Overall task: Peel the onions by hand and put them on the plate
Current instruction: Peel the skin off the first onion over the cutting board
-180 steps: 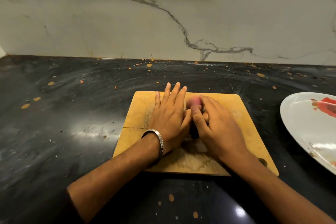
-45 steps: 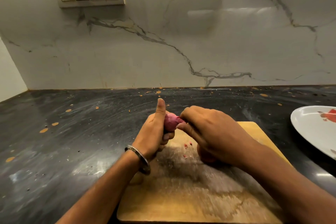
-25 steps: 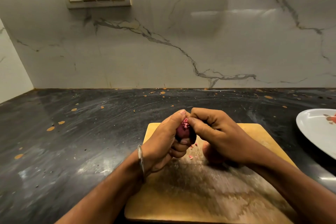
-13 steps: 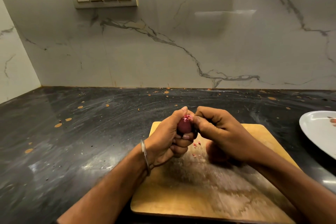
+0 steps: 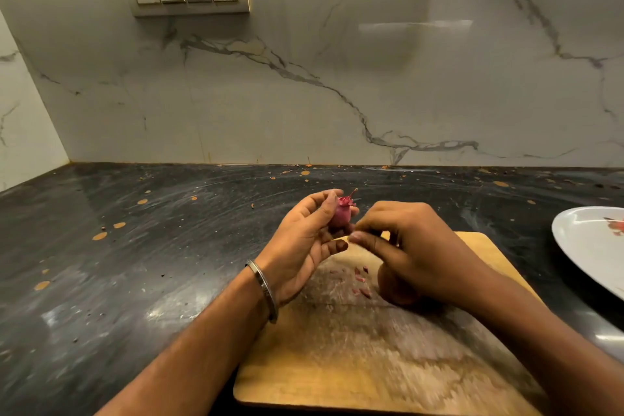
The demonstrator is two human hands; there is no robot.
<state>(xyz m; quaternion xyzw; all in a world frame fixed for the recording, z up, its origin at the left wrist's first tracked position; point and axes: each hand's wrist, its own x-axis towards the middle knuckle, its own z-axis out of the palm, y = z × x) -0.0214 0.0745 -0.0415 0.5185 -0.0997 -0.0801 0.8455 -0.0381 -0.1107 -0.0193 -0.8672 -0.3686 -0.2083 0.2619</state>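
A small, round, red-purple onion (image 5: 341, 217) is held up in the air above the far left corner of the worn rectangular wooden chopping board (image 5: 364, 348), which lies on the dark, speckled stone worktop (image 5: 135, 263). The onion is gripped in the curled fingers and thumb of the left hand (image 5: 304, 243), on whose wrist a plain metal bangle (image 5: 265, 290) is worn; a frayed tuft of skin is seen sticking up from the onion's top. The right hand (image 5: 408, 246) is kept just beside the onion, its fingers curled and its thumb and forefinger drawn together near the onion's lower side; whether a strip of skin is pinched there cannot be told. A few small pink scraps of peel (image 5: 359, 280) are scattered on the board below. The peeling step is judged to be in hand and unfinished, since papery skin remains at the top. A fresh pinch on the loose edge is called for next, with the skin pulled away while the onion is turned. The white oval plate with a red printed motif (image 5: 587, 246) is set well apart at the right edge, and no onion is seen on its visible part.
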